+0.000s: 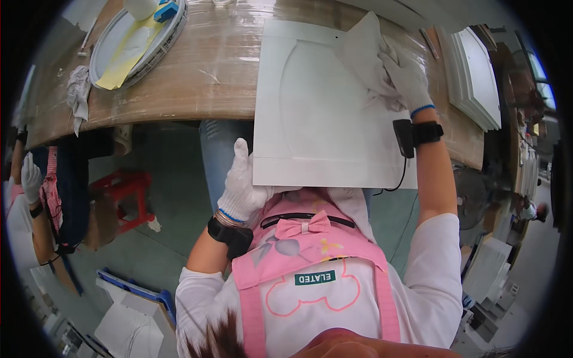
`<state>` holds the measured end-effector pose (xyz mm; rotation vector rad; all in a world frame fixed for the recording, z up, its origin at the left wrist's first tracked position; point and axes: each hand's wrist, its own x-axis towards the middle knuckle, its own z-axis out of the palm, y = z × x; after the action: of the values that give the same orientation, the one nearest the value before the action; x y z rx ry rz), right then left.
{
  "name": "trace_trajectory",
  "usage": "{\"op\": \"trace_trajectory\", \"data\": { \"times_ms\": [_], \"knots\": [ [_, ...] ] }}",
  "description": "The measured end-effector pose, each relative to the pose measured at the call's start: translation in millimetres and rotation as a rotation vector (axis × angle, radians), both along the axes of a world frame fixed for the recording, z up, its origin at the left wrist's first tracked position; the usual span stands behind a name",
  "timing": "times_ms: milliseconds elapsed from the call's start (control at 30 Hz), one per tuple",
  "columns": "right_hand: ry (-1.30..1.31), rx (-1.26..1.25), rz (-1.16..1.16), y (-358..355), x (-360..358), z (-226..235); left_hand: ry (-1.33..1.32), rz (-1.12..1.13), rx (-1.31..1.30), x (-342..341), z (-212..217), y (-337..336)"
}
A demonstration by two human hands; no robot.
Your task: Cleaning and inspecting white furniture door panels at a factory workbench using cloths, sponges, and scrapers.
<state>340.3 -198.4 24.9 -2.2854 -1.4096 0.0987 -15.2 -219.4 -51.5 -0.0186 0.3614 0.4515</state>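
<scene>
Left, a crumpled rag (78, 89) reaches the table's (203, 83) near edge; beside it, a round white lid (113, 42) is cut off above. The left hand (239, 185), apart from the right, raises its thumb; fingers hide beneath the white panel (322, 119), so I cannot tell its grip. The panel overhangs the near edge. A white cloth (365, 56), bunched in the right hand (407, 74), covers its far right corner; stacked panels (474, 71) crowd the table's right edge.

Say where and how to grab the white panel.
Probably at its near-left corner, coming from the near side: the flat white panel overhangs the table there, so fingers likely fit beneath, thumb on top. The left hand is there.
</scene>
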Motion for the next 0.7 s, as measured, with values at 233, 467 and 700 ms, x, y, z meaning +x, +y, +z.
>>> {"op": "trace_trajectory", "data": {
  "times_ms": [233,467,700],
  "knots": [
    [-0.149,0.177,0.848,-29.1,-166.6,-33.6,0.056,-0.009,-0.028,-11.7,-3.0,-6.9],
    [0.121,-0.011,0.794,-131.5,-64.2,-6.4,0.078,0.040,0.078,-11.1,-2.8,-12.7],
    [-0.348,0.131,0.148,-155.3,0.6,34.1,0.237,-0.002,0.159,-11.8,-11.4,-11.6]
  ]
}}
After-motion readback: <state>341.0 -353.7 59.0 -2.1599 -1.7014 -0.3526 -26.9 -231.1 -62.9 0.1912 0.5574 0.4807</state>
